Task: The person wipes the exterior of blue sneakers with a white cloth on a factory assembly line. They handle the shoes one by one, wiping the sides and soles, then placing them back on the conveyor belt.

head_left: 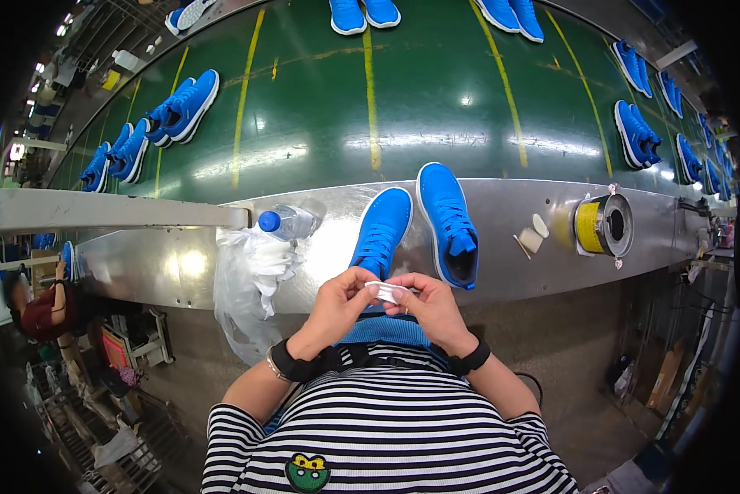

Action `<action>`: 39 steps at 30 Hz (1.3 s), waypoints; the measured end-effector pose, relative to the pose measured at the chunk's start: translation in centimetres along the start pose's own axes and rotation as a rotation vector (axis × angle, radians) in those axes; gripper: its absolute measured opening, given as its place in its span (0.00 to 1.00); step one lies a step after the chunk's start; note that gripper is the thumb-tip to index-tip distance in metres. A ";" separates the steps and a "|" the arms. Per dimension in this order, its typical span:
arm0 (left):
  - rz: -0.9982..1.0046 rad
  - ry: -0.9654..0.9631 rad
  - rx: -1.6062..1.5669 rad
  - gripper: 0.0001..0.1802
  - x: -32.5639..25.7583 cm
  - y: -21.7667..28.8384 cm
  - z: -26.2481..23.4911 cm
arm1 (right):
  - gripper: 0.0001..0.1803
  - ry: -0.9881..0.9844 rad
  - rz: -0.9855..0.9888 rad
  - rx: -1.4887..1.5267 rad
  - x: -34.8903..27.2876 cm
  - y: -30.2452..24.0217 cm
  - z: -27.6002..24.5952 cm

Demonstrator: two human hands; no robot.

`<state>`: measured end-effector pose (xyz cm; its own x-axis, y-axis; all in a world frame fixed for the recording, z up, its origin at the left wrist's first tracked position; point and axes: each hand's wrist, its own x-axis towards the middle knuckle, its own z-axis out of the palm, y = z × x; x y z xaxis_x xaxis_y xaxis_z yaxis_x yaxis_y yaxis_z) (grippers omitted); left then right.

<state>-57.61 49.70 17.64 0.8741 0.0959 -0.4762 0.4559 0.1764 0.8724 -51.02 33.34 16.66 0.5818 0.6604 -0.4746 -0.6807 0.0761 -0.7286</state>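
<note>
Both hands, left hand (337, 303) and right hand (434, 306), pinch a small white strip (386, 291) between them at 6 o'clock. Just beyond, two blue shoes (419, 222) rest on the steel ledge (181, 263); the green conveyor belt (321, 107) carries more pairs from 10 to 2 o'clock.

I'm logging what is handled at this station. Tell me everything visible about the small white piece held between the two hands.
The small white piece is a thin, flat strip, soft-looking like paper or fabric; its exact material cannot be told. It lies roughly level, pinched at one end by the left hand and at the other by the right hand, close to the body. It sits just in front of the heel of the left blue shoe on the metal ledge, apparently apart from it.
</note>
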 end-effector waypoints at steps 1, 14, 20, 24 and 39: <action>-0.003 -0.002 -0.021 0.07 0.0 0.0 -0.3 | 0.09 -0.017 0.023 -0.013 -0.1 -0.1 -0.1; -0.272 -0.124 -0.557 0.11 -1.4 -1.6 -2.1 | 0.07 -0.153 -0.051 0.270 2.6 1.7 2.8; 0.130 0.565 0.162 0.25 -1.1 -1.9 -5.7 | 0.08 0.001 -0.190 0.209 4.1 1.3 4.0; 0.314 0.832 0.450 0.41 2.8 -4.4 -9.8 | 0.10 0.073 -0.118 0.126 4.6 0.4 3.9; 0.868 0.477 1.218 0.37 2.7 1.5 -8.7 | 0.07 0.082 -0.231 0.189 6.1 0.4 5.1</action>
<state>-56.03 58.73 16.72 0.9069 0.0747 0.4147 -0.0768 -0.9384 0.3370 -49.98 41.22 16.02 0.7599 0.5472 -0.3508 -0.5922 0.3605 -0.7206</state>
